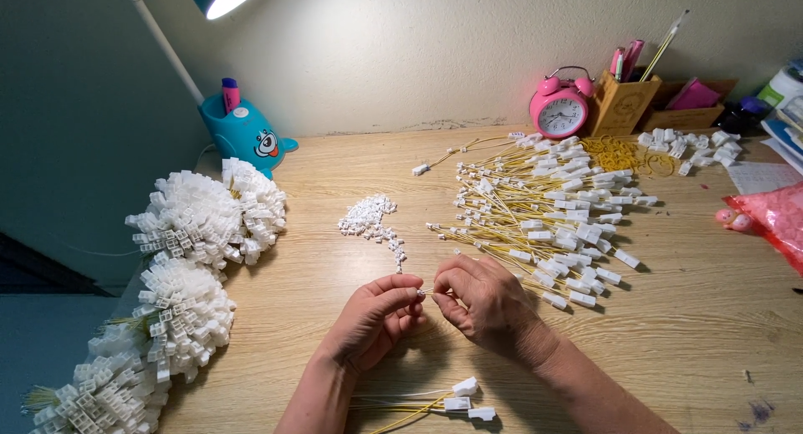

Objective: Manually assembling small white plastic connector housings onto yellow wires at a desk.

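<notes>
A thin yellow wire [428, 292] with a tiny white tip is pinched in both hands' closed grip.

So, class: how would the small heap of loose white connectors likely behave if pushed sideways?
The connector heap would probably scatter, since the pieces lie loose with strays trailing off. Each looks tiny and light, so likely slides easily on the smooth table. Blocky shapes suggest little rolling.

wooden desk [694, 317], yellow wires [544, 208], white connectors [368, 217], pink clock [559, 109]

Two bare forearms, left hand [372, 317], right hand [489, 304], no sleeves
</notes>
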